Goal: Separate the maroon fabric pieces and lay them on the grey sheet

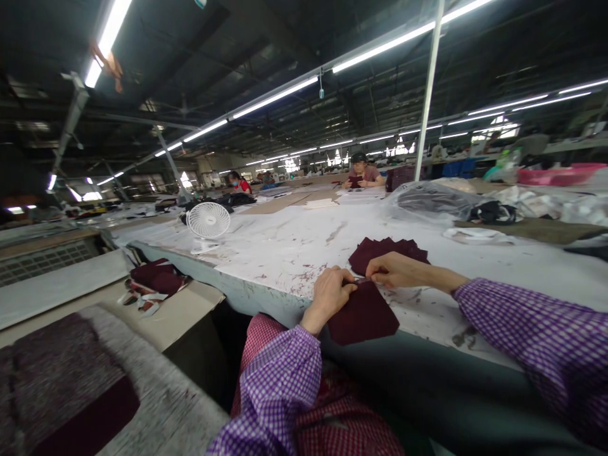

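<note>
the left hand and right hand pinch the maroon piece at its upper edge, where light, even tension seems best.

Around us, a white fan standing on the worktop, a clear plastic bag beside black cloth, a pink basin farther right, a pale pole, lit tube lights above us, a co-worker facing us, a person in red.
</note>
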The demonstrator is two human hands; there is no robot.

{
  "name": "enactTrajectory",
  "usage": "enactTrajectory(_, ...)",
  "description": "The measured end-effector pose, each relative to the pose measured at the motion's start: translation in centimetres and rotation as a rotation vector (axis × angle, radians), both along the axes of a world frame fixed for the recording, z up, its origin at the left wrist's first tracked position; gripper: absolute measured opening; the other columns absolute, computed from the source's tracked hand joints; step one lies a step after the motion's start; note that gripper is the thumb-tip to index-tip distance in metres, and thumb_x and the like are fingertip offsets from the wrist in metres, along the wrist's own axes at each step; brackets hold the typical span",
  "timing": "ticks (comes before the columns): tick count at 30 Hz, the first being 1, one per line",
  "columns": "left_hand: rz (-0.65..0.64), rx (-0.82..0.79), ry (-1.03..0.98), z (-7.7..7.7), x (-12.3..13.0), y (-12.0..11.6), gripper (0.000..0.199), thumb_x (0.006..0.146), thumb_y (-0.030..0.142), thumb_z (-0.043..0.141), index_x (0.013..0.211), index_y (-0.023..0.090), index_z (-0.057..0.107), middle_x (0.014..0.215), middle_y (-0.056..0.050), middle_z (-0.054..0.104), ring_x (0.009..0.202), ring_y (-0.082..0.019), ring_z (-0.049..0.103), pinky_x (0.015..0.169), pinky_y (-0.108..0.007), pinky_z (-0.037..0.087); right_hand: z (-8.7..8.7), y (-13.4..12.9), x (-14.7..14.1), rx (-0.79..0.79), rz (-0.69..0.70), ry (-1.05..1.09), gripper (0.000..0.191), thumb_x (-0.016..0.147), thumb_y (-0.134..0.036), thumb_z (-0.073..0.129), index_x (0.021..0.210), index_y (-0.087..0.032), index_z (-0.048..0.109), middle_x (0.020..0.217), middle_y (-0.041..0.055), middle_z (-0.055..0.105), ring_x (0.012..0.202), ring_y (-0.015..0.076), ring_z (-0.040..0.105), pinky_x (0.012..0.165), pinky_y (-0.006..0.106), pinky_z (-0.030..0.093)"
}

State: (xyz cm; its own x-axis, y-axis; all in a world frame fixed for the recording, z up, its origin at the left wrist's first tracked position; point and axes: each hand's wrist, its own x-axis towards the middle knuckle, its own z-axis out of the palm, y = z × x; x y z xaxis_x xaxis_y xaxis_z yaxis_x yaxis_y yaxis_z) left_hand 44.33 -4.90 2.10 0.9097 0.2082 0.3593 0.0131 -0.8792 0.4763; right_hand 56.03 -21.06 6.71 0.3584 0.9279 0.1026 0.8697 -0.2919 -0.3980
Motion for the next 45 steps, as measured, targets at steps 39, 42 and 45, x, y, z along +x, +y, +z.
enactTrajectory(39,-0.094,0.228,-0.065,-0.5,-1.5,1.5,0.031,0.089,0.019,0.044,0.097,0.032,0.072,0.093,-0.002,0.062,0.092,-0.018,0.052,0.083,-0.029,0.043,-3.2,-0.4,-2.2,0.092,0.14,-0.373,0.036,0.083,-0.007,0.035,0.1,-0.013,0.066,0.099,0.0127,0.062,0.088,0.0205,0.06,0.077,0.031,0.049)
enactTrajectory(42,-0.078,0.199,-0.07,-0.4,-2.2,2.8,0.03,0.088,0.019,0.045,0.095,0.03,0.073,0.091,-0.002,0.063,0.091,-0.018,0.053,0.083,-0.028,0.044,-2.8,-0.3,-2.5,0.052,0.148,-0.383,0.036,0.082,-0.006,0.035,0.099,-0.013,0.066,0.098,0.0135,0.062,0.089,0.0214,0.06,0.077,0.032,0.048)
enactTrajectory(45,-0.102,0.193,-0.096,-0.5,-2.8,3.9,0.029,0.089,0.022,0.046,0.094,0.03,0.073,0.09,-0.002,0.063,0.09,-0.017,0.054,0.082,-0.026,0.043,-2.6,-0.1,-2.7,-0.021,0.165,-0.411,0.036,0.083,-0.007,0.035,0.1,-0.014,0.066,0.096,0.0133,0.06,0.089,0.0219,0.058,0.078,0.032,0.047)
